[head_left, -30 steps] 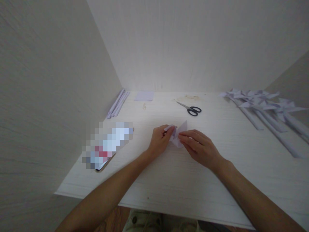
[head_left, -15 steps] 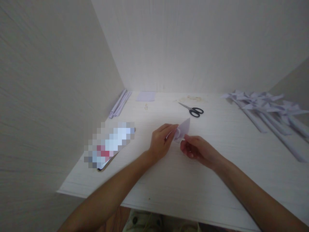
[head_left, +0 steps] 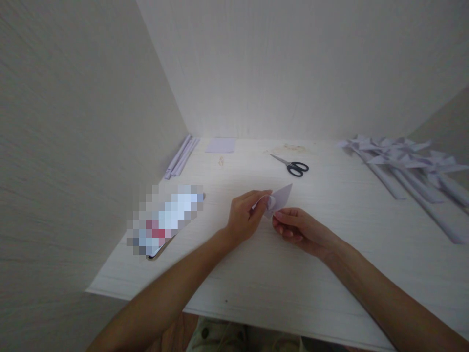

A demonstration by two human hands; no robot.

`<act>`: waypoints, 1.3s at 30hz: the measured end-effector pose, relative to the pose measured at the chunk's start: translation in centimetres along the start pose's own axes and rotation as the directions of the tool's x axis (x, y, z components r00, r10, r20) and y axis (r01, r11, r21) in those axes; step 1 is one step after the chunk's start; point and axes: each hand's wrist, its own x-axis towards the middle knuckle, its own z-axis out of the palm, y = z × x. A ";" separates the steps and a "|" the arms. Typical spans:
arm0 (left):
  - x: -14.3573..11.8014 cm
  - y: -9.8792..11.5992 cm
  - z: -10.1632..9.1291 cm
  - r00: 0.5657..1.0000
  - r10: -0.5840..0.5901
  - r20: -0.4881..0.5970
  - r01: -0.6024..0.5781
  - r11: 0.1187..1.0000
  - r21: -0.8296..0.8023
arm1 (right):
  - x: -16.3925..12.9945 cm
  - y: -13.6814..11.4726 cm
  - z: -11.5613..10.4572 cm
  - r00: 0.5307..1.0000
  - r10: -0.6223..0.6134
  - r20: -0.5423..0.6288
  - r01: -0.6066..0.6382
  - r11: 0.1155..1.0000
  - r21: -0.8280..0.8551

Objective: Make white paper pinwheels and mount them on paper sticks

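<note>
Scissors (head_left: 293, 165) lie well beyond the grip, paper pinwheels (head_left: 403, 161) far right. Left hand (head_left: 245, 215) and right hand (head_left: 298, 229) both pinch the folded paper (head_left: 280, 197) between them, just above the table (head_left: 278, 274); its tip points up-right.

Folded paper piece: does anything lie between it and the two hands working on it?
No. The left hand and right hand both pinch the folded paper piece directly; the scissors lie apart, farther back.

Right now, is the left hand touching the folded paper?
Touching. The head view shows the left hand pinching the folded paper at its left end, fingertips on the sheet; the right hand holds its lower edge.
</note>
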 end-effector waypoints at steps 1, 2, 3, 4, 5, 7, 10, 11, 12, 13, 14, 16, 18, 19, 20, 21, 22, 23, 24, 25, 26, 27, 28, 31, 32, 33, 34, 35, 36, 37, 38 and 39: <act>0.0 0.1 0.0 1.000 -0.010 -0.006 0.010 1.000 -0.004 | 0.0 0.0 0.0 1.000 -0.012 -0.012 0.012 1.000 -0.006; 0.1 0.1 0.0 1.000 -0.022 -0.013 0.022 1.000 -0.009 | 0.1 0.1 0.0 0.999 -0.026 -0.026 0.026 1.000 -0.014; 0.1 0.1 0.0 0.999 -0.036 -0.020 0.035 0.999 -0.014 | 0.1 0.1 0.0 0.998 -0.042 -0.044 0.041 0.999 -0.022; 0.1 0.1 0.0 0.998 -0.049 -0.026 0.048 0.999 -0.019 | 0.2 0.2 0.0 0.996 -0.057 -0.062 0.055 0.998 -0.032; 0.2 0.1 0.0 0.998 -0.063 -0.030 0.062 0.998 -0.023 | 0.3 0.2 0.1 0.994 -0.070 -0.079 0.066 0.997 -0.043; 0.2 0.0 0.1 0.994 -0.098 -0.039 0.096 0.995 -0.036 | 0.4 0.3 0.1 0.990 -0.093 -0.110 0.087 0.994 -0.061; 0.1 -0.2 0.2 0.990 -0.138 -0.039 0.136 0.989 -0.050 | 0.5 0.4 0.1 0.982 -0.119 -0.148 0.110 0.992 -0.068; 0.1 -0.2 0.3 0.989 -0.146 -0.037 0.144 0.988 -0.054 | 0.5 0.4 0.1 0.980 -0.126 -0.157 0.117 0.991 -0.066; 0.1 -0.2 0.3 0.988 -0.150 -0.035 0.148 0.987 -0.058 | 0.5 0.4 0.1 0.977 -0.131 -0.166 0.122 0.991 -0.063; 0.1 -0.3 0.3 0.988 -0.153 -0.033 0.151 0.987 -0.063 | 0.6 0.4 0.1 0.976 -0.133 -0.174 0.124 0.990 -0.060; 0.1 -0.2 0.3 0.988 -0.152 -0.033 0.149 0.987 -0.067 | 0.6 0.4 0.1 0.974 -0.134 -0.181 0.125 0.990 -0.058; 0.1 -0.2 0.4 0.989 -0.140 -0.036 0.138 0.988 -0.069 | 0.6 0.3 0.1 0.971 -0.134 -0.197 0.126 0.991 -0.055; 0.2 -0.1 0.3 0.992 -0.119 -0.037 0.117 0.992 -0.054 | 0.6 0.3 0.1 0.968 -0.132 -0.211 0.124 0.991 -0.051; 0.2 -0.1 0.3 0.994 -0.108 -0.035 0.107 0.993 -0.041 | 0.5 0.3 0.1 0.968 -0.131 -0.215 0.123 0.991 -0.048; 0.3 0.0 0.3 0.995 -0.100 -0.032 0.099 0.995 -0.027 | 0.5 0.2 0.1 0.967 -0.130 -0.217 0.124 0.991 -0.043; 0.3 0.0 0.2 0.995 -0.094 -0.027 0.094 0.996 -0.014 | 0.5 0.2 0.0 0.967 -0.130 -0.220 0.125 0.991 -0.035; 0.3 0.0 0.2 0.996 -0.088 -0.024 0.088 0.996 -0.003 | 0.5 0.2 0.0 0.967 -0.131 -0.221 0.128 0.991 -0.026; 0.4 0.0 0.2 0.996 -0.083 -0.019 0.083 0.997 0.002 | 0.5 0.2 0.0 0.966 -0.132 -0.222 0.132 0.991 -0.017; 0.4 0.0 0.2 0.997 -0.077 -0.017 0.077 0.997 0.004 | 0.5 0.2 0.0 0.966 -0.132 -0.223 0.134 0.991 -0.008; 0.4 0.1 0.2 0.997 -0.073 -0.014 0.073 0.997 0.005 | 0.5 0.2 0.0 0.965 -0.132 -0.225 0.136 0.991 0.001; 0.4 0.1 0.2 0.998 -0.068 -0.014 0.068 0.998 0.005 | 0.5 0.2 0.1 0.965 -0.131 -0.228 0.136 0.991 0.008; 0.4 0.1 0.2 0.998 -0.063 -0.016 0.063 0.998 0.007 | 0.5 0.2 0.1 0.964 -0.129 -0.233 0.137 0.991 0.016; 0.4 0.1 0.2 0.998 -0.057 -0.018 0.057 0.998 0.011 | 0.5 0.1 0.1 0.962 -0.128 -0.240 0.137 0.990 0.024; 0.4 0.1 0.2 0.999 -0.039 -0.025 0.039 0.999 0.033 | 0.6 0.1 0.2 0.956 -0.127 -0.263 0.142 0.989 0.040; 0.5 0.1 0.2 0.999 -0.032 -0.027 0.033 0.999 0.042 | 0.6 0.1 0.2 0.955 -0.129 -0.267 0.145 0.989 0.041; 0.5 0.1 0.2 0.999 -0.024 -0.031 0.026 0.998 0.052 | 0.6 0.2 0.2 0.953 -0.131 -0.272 0.147 0.988 0.040; 0.5 0.0 0.2 0.999 -0.013 -0.037 0.015 0.998 0.062 | 0.6 0.2 0.2 0.952 -0.133 -0.276 0.149 0.988 0.039; 0.5 0.0 0.2 0.999 0.000 -0.043 0.003 0.997 0.071 | 0.6 0.2 0.2 0.950 -0.134 -0.281 0.150 0.988 0.038; 0.5 -0.1 0.3 0.999 0.011 -0.048 -0.007 0.997 0.080 | 0.6 0.2 0.2 0.949 -0.134 -0.286 0.151 0.988 0.039; 0.5 -0.2 0.3 0.998 0.022 -0.052 -0.017 0.996 0.090 | 0.6 0.2 0.2 0.948 -0.133 -0.289 0.150 0.988 0.040; 0.5 -0.2 0.3 0.998 0.032 -0.055 -0.026 0.995 0.099 | 0.5 0.2 0.2 0.947 -0.131 -0.293 0.150 0.988 0.042; 0.4 -0.2 0.3 0.998 0.040 -0.055 -0.034 0.993 0.110 | 0.5 0.2 0.2 0.947 -0.130 -0.294 0.149 0.988 0.043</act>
